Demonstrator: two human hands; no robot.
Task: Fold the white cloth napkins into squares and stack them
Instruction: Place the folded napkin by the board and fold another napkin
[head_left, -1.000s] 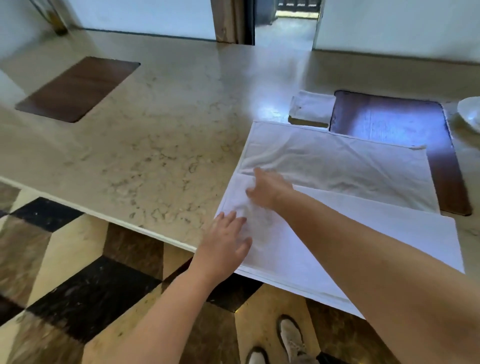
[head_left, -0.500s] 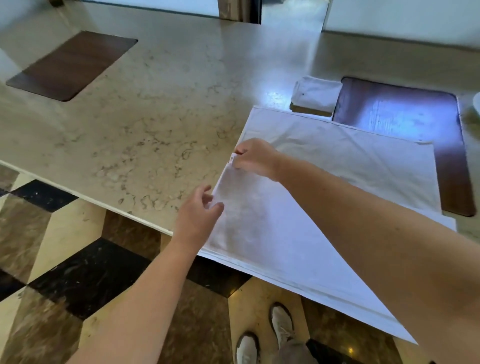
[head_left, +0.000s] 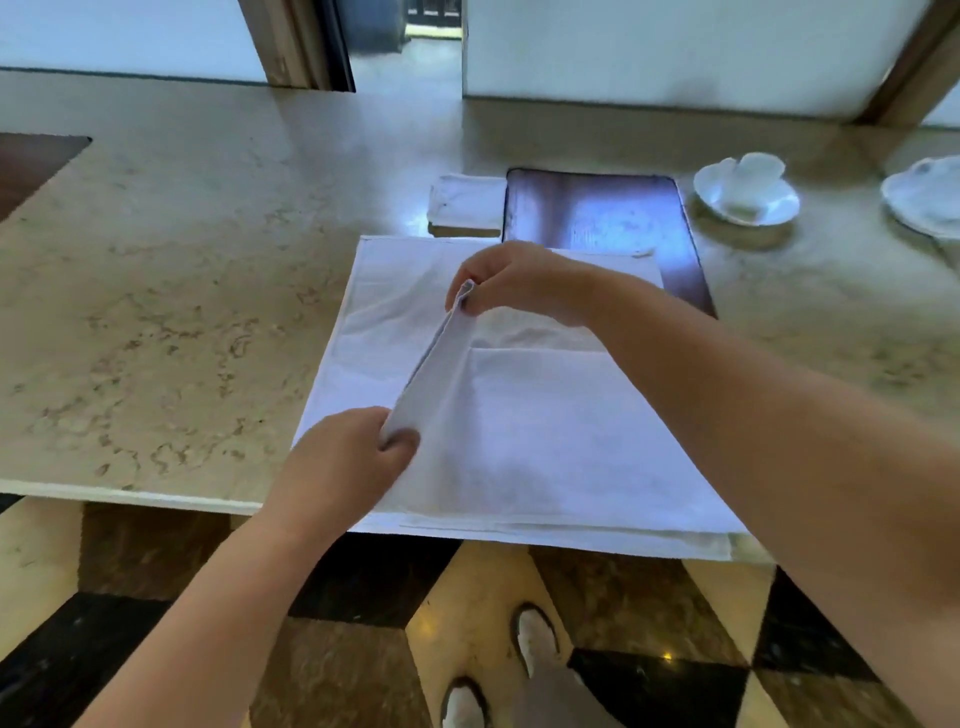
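Head view: left grip (head_left: 358, 457) and right grip (head_left: 511, 283) pinch napkin (head_left: 519, 426) left edge, lifted off table (head_left: 182, 291).

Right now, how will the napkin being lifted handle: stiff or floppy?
Probably floppy: the napkin sags between the left hand and right hand pinching its edge. Likely light, since fingertip pinches lift it. It may slide on the glossy counter.

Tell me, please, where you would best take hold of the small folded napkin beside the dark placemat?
Probably the folded napkin at its left edge, coming from the left: the dark placemat abuts its right side, while bare countertop lies open to its left.
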